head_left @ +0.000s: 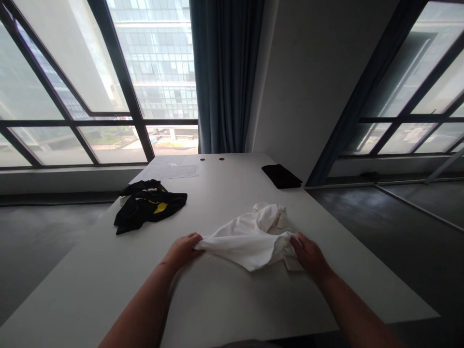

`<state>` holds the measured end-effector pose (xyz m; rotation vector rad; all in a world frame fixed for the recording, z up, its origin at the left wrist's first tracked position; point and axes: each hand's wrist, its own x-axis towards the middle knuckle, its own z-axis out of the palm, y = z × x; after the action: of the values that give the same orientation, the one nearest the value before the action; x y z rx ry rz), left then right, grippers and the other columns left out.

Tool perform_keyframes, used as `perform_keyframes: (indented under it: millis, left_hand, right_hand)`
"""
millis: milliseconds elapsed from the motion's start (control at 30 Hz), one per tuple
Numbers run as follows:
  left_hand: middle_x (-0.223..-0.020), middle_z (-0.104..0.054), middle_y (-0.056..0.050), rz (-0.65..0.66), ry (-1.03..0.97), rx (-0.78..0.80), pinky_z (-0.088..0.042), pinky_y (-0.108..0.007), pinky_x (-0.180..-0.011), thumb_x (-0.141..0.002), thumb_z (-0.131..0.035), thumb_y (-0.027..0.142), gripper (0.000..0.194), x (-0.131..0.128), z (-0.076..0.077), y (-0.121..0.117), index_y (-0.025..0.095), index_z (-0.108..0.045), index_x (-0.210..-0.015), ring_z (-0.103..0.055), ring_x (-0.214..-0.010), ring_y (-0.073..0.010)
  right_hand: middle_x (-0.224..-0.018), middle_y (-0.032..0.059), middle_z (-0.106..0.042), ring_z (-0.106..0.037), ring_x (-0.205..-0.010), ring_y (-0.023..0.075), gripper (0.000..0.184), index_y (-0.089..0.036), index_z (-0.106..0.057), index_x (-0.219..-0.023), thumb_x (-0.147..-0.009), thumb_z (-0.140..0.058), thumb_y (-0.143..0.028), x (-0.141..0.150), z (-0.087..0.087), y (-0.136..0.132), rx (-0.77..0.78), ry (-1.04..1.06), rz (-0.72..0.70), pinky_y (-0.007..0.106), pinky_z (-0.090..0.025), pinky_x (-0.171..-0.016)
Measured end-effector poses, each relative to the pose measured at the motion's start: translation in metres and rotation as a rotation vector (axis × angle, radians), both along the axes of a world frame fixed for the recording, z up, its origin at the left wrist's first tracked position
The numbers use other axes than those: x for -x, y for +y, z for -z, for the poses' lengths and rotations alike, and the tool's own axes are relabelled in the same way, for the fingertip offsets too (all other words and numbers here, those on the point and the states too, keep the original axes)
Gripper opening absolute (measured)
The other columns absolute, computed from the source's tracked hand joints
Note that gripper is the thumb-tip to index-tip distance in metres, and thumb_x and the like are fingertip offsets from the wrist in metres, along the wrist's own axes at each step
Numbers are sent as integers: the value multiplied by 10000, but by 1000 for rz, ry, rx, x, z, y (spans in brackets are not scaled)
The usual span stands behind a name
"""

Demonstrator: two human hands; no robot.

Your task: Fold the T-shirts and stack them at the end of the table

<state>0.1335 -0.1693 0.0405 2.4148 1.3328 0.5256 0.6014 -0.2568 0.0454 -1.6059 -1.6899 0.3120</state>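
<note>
A white cloth garment (pixel 246 244) is stretched between my two hands, just above the near middle of the white table (pixel 232 304). My left hand (pixel 185 249) is closed on its narrow left end. At the other side, my right hand (pixel 308 253) grips a bunched edge, and a small pale flap hangs beside those fingers. The far part of the garment lies crumpled on the table. Whether it is a shirt or another kind of garment, I cannot tell.
A crumpled black garment with yellow patches (pixel 148 205) lies on the left. Behind it are paper sheets (pixel 179 171). A folded black cloth (pixel 282 176) sits near the right edge. Two round holes show at the far end, before a blue curtain (pixel 227 77) and windows.
</note>
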Motion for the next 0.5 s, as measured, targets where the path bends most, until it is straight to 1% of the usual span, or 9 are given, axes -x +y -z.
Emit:
perform_keyframes:
  millis: [33, 100, 167, 233, 333, 400, 433, 500]
  left_hand:
    - [-1035, -720, -35, 0, -3, -25, -480, -272, -753, -832, -640, 283, 199, 0, -2, 0, 280, -723, -1012, -670, -851, -200]
    - [-1075, -698, -54, -19, -57, -89, -493, -285, -812, -838, -546, 210, 277, 2, -9, 0, 262, -733, -1036, -669, -912, -203]
    - [-1111, -687, -78, -64, -184, -145, -501, -312, -885, -830, -505, 204, 311, 8, -21, 2, 230, -733, -1041, -664, -989, -219]
    - [-1115, -700, -83, -129, -316, -143, -503, -334, -928, -827, -489, 228, 314, 15, -36, 3, 211, -724, -1035, -662, -1026, -231]
    - [-1014, -734, -56, -256, -444, -53, -515, -343, -873, -834, -496, 302, 324, 26, -64, 2, 205, -712, -1055, -670, -953, -236]
    - [-966, -738, -48, -327, -550, -33, -516, -335, -825, -820, -525, 366, 355, 29, -87, -1, 192, -711, -1068, -662, -916, -237]
    - [-955, -736, -50, -344, -611, -37, -515, -327, -802, -808, -541, 392, 376, 30, -99, -4, 181, -712, -1068, -657, -902, -235]
    - [-919, -729, -51, -335, -704, -26, -511, -307, -746, -781, -580, 431, 413, 30, -126, -10, 161, -712, -1064, -644, -851, -223]
  right_hand:
    - [-628, -21, -544, -546, -620, 183, 511, -239, -515, -725, -1002, -423, -659, -1, -8, -1, 14, -10, -25, 281, -447, -609]
    - [-631, -18, -546, -545, -621, 182, 534, -236, -513, -703, -1001, -418, -669, -4, -29, -3, 50, -25, -104, 281, -444, -610]
    - [-656, -5, -584, -566, -636, 187, 553, -230, -552, -713, -1001, -409, -679, -8, -55, -5, 65, -21, -150, 285, -459, -622]
    - [-681, 7, -619, -590, -655, 194, 572, -226, -590, -731, -994, -409, -700, -17, -82, -9, 43, 0, -137, 292, -479, -635]
    - [-698, 27, -646, -614, -670, 210, 631, -223, -619, -737, -943, -428, -789, -33, -120, -16, -15, 38, -63, 310, -502, -634]
    - [-712, 45, -664, -629, -687, 227, 673, -215, -644, -760, -877, -476, -856, -41, -143, -22, -46, 88, 1, 319, -507, -612]
    - [-710, 49, -668, -637, -691, 233, 682, -209, -660, -789, -850, -507, -871, -44, -152, -24, -52, 133, 25, 318, -507, -595]
    - [-713, 53, -678, -652, -696, 237, 662, -197, -688, -881, -839, -570, -847, -53, -168, -26, -36, 249, 47, 314, -507, -570]
